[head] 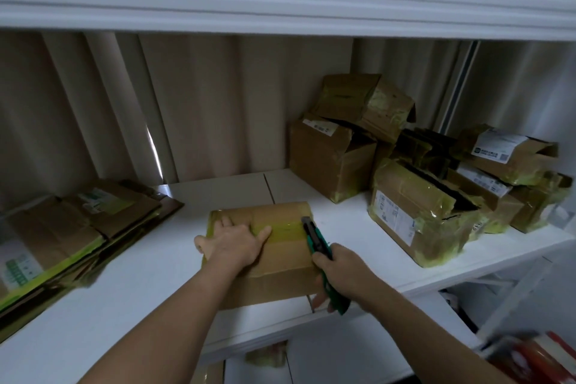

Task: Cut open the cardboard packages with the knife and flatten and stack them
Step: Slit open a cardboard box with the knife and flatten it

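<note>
A brown cardboard package point(280, 262) with a yellow-green tape strip lies on the white shelf point(131, 287) in front of me. My left hand point(235, 243) presses flat on its top, fingers spread. My right hand point(338, 274) grips a green utility knife point(318, 241); the knife's tip sits at the package's right edge, at the end of the tape strip. A stack of flattened cardboard point(71, 234) lies at the left of the shelf. Several taped, unflattened packages point(414, 206) are piled at the right.
A white upper shelf point(280, 0) overhangs the work area close above. A beige curtain point(187, 109) hangs behind the shelf. Below the shelf at lower right sit red items point(536, 358) and a white frame bar point(514, 296).
</note>
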